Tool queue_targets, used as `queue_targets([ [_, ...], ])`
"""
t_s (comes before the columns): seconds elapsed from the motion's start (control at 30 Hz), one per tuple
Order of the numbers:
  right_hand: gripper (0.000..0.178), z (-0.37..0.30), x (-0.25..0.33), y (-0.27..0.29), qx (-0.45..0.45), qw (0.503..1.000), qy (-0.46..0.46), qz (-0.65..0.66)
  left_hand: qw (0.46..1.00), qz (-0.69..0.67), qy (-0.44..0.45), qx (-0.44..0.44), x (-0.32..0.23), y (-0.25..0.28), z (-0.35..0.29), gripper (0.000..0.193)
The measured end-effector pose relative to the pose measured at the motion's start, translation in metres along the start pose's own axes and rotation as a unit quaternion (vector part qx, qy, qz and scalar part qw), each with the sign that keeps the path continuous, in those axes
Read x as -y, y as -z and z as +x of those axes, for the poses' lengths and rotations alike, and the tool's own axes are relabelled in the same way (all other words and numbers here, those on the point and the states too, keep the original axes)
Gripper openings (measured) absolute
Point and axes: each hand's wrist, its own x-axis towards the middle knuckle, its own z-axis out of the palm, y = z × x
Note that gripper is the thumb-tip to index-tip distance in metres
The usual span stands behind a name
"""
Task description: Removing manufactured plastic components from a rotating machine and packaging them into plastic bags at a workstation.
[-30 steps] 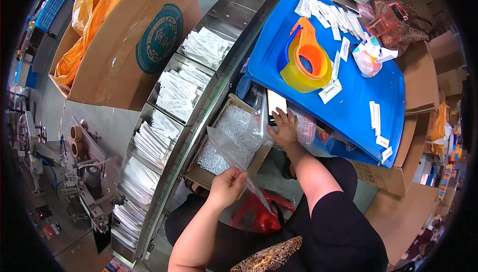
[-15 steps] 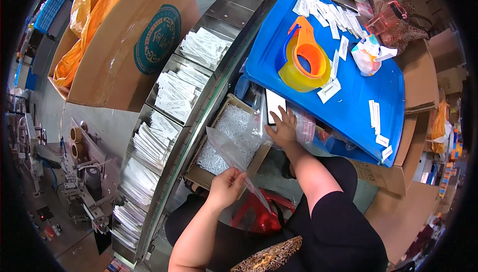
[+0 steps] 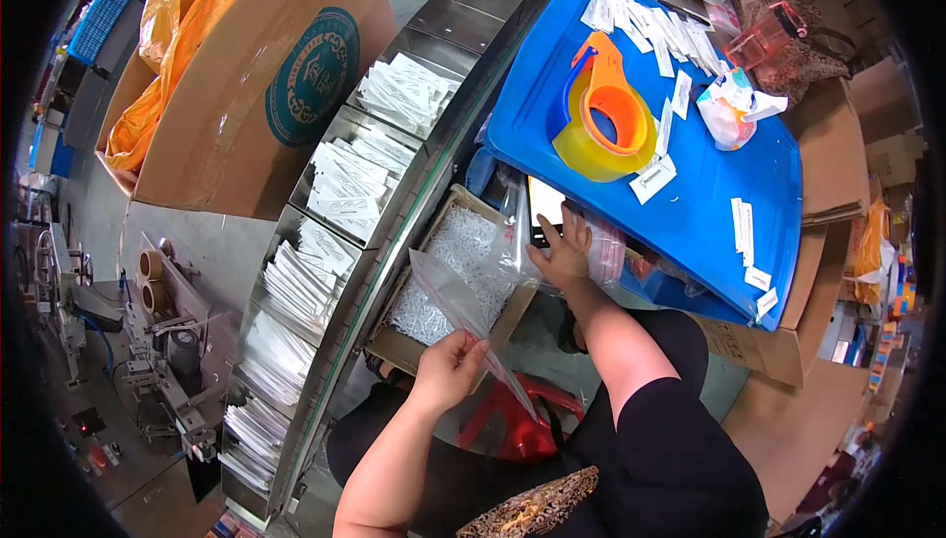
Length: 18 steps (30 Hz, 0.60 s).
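Observation:
My left hand [image 3: 450, 370] pinches the edge of a clear plastic bag [image 3: 448, 292], which slants up over an open cardboard box [image 3: 512, 319] of small white pieces [image 3: 455, 254]. My right hand [image 3: 564, 252] has its fingers spread, with the fingertips at the lower end of a phone [image 3: 545, 201] with a bright white screen. The phone lies partly under the blue lid's edge. Beside and under this hand are stacked clear plastic bags [image 3: 606, 252]; whether the palm presses on them, I cannot tell.
On the tilted blue lid [image 3: 709, 223] sit a yellow and orange tape dispenser [image 3: 576, 156], loose white packets [image 3: 655, 31] and a tissue pack [image 3: 724, 129]. Metal compartments along the left hold white packets [image 3: 345, 188]. A large carton [image 3: 217, 134] stands beyond them. A red stool [image 3: 522, 435] is below.
My right hand has shifted slightly down and to the right at the phone's lower end, and a dark strip now shows there on the screen. My left hand and its bag stay put.

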Motion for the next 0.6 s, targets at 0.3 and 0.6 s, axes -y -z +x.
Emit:
queue_targets([
  [0.3,0.061,0.0022,0.0016,0.0043,0.028,0.999,-0.025,-0.015,1.000,0.007,-0.025,-0.011,0.0054,-0.0008,0.0012,0.022],
  [0.6,0.064,0.0017,0.0046,0.0078,0.025,0.999,-0.024,-0.012,1.000,0.006,-0.025,-0.009,0.0101,-0.0008,0.0019,0.023],
])
